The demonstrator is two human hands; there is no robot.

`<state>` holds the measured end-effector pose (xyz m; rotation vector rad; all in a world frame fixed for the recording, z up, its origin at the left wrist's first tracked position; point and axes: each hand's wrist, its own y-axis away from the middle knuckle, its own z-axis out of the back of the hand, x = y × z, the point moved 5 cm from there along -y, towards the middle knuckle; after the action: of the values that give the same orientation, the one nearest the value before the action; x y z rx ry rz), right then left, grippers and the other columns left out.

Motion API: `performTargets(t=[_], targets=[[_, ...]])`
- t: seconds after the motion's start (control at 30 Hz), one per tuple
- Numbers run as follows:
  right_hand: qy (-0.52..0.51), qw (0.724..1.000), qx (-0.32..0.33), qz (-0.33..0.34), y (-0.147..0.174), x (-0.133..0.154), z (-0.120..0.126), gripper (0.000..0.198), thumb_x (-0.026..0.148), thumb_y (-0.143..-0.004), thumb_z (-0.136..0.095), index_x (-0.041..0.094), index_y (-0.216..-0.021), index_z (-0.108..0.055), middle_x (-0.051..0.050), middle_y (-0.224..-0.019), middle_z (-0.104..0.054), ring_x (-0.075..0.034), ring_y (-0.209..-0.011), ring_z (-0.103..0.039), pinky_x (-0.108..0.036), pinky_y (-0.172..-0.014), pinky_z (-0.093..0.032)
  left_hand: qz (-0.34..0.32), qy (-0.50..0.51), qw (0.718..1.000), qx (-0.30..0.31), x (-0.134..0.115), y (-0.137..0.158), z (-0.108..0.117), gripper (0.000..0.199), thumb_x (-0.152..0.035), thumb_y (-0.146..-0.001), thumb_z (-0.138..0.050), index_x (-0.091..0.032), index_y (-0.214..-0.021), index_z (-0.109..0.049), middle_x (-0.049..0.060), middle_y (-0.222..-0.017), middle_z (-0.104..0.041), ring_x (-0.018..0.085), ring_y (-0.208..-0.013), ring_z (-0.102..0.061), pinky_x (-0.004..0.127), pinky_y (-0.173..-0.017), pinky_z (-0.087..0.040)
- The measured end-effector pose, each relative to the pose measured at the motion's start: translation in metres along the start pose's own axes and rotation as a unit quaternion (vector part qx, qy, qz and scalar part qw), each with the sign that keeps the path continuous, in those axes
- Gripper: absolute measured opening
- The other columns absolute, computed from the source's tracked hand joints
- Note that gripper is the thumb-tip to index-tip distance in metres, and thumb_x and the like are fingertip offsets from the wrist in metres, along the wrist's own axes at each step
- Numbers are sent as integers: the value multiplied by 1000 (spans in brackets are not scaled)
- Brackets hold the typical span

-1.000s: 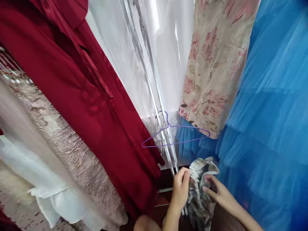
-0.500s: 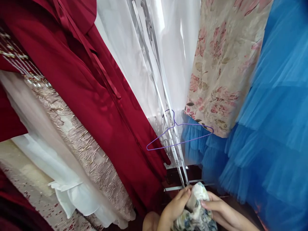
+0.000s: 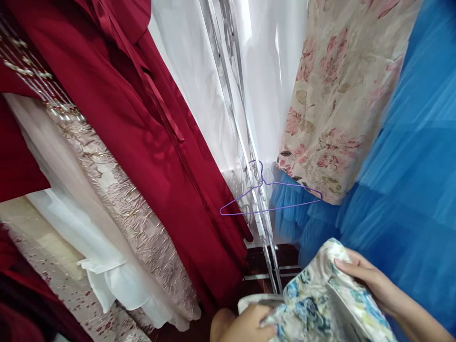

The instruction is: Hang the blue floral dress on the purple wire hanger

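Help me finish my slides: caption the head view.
Left fingers and right fingers hold blue-patterned fabric, a purple hanger beyond.

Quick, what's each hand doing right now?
Left hand: closed, holding the blue-and-white floral garment.
Right hand: closed on the same garment, thumb on top.

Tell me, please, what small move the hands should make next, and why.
I would probably draw the left hand and right hand slightly apart to open the floral garment: both grip it, and its fabric is folded between them.
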<state>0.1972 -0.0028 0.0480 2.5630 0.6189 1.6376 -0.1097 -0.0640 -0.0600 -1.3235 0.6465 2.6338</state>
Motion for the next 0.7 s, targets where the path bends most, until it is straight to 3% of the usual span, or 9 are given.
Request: performTargets(t=[0.07,0.17,0.27,0.37,0.47,0.57,0.7], targets=[[65,996,36,42,-4,15,5,26,35,-70,-80,17,-85,-71,-4,-78,-72,-22,-69,-67,-29,-65,-51,-15,-49,999,-17,-7,-4,16,34,-37,-79,-61,-34,-112,-70,1,-110,-68,27,-103,-58,35,-94,-41],[183,976,85,81,-16,29,12,23,39,-79,-73,16,-85,-71,-5,-79,-73,-24,-74,-67,-29,-66,-50,-102,-119,987,-40,-28,-15,49,22,-19,-79,-52,-22,-86,-72,4,-104,-66,23,-102,-55,32,-95,-40],[265,952,85,129,-36,38,14,29,44,-82,-69,17,-92,-74,-7,-86,-75,-27,-79,-68,-33,-70,-51,-156,-206,955,-148,-39,-29,96,24,-13,-81,-46,-19,-73,-68,7,-100,-62,22,-102,-52,35,-96,-39],[314,924,109,187,-58,41,-5,36,45,-80,-70,19,-106,-75,-11,-118,-71,-34,-107,-64,-43,-94,-48,-121,-256,932,-227,-32,-49,145,26,-20,-85,-48,-21,-81,-73,8,-102,-63,25,-103,-53,42,-98,-38],[319,906,140,242,-79,44,-33,39,45,-81,-69,21,-111,-75,-11,-145,-52,-38,-132,-47,-50,-110,-35,-86,-209,937,-266,-27,-72,189,29,-22,-86,-48,-23,-96,-75,8,-106,-68,26,-107,-55,46,-102,-38],[295,907,139,266,-104,49,-47,43,46,-81,-69,20,-114,-73,-11,-147,-49,-38,-138,-41,-51,-112,-33,-99,-171,934,-299,-38,-87,227,34,-23,-86,-45,-19,-104,-74,10,-116,-68,27,-118,-52,45,-108,-35],[292,915,88,265,-136,50,-36,46,48,-78,-70,16,-110,-73,-12,-130,-65,-38,-130,-49,-51,-109,-37,-140,-147,926,-319,-72,-92,257,40,-30,-90,-40,-16,-110,-72,10,-129,-62,25,-129,-46,43,-113,-29]])
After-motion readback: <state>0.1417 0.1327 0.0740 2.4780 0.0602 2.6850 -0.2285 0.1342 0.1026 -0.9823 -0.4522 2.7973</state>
